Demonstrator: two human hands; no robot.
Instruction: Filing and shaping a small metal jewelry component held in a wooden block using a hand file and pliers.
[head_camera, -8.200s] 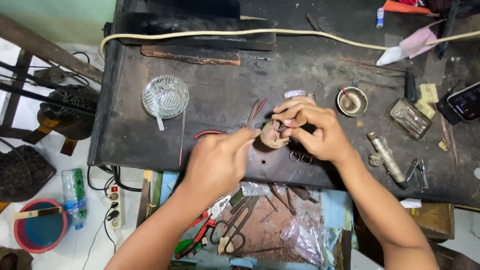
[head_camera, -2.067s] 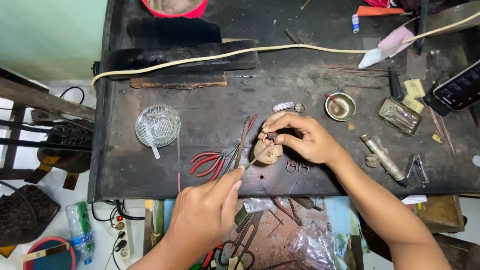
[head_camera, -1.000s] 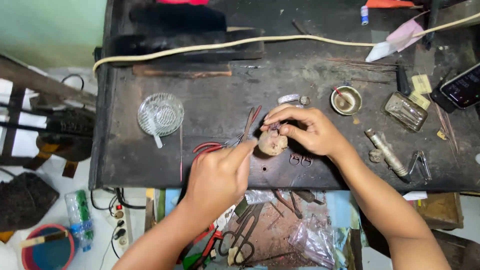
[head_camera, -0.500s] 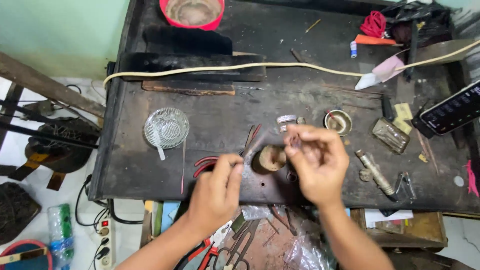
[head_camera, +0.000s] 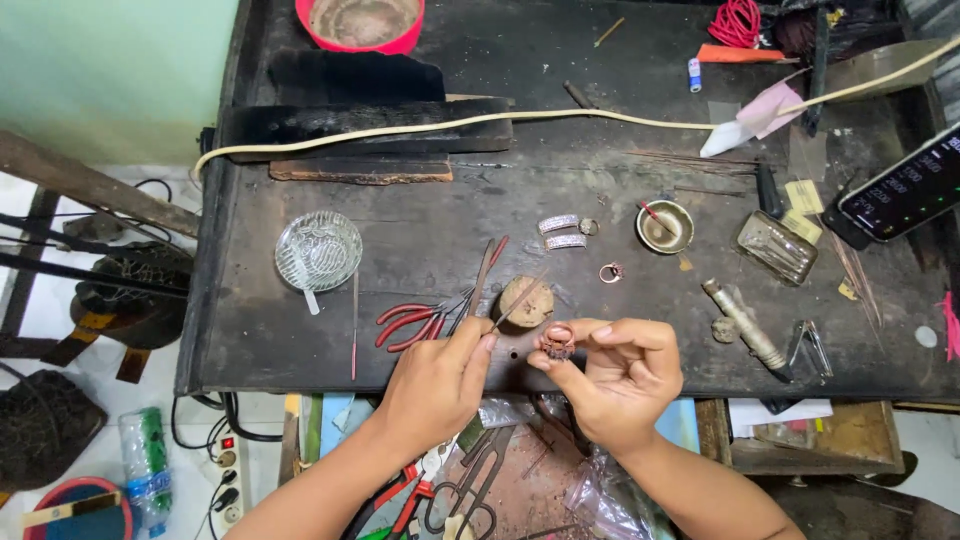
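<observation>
Ring (head_camera: 558, 340) now sits lifted off the bench (head_camera: 250, 330), pinched between thumb and fingers of the right hand (head_camera: 620, 375); half a second ago it was lower, by the wooden block (head_camera: 526, 298). Left to right: glass dish (head_camera: 318, 250), red pliers (head_camera: 410, 325), then the left hand (head_camera: 435, 385), closed on thin tweezers (head_camera: 515, 305) angled toward the ring. Judgement: work has shifted from block to hand-held inspection.

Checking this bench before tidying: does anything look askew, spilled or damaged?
Nothing looks spilled or broken. The pale hose trails loosely across the worn benchtop, and tools lie scattered. The right hand pinches a ring; the left hand holds tweezers.
</observation>
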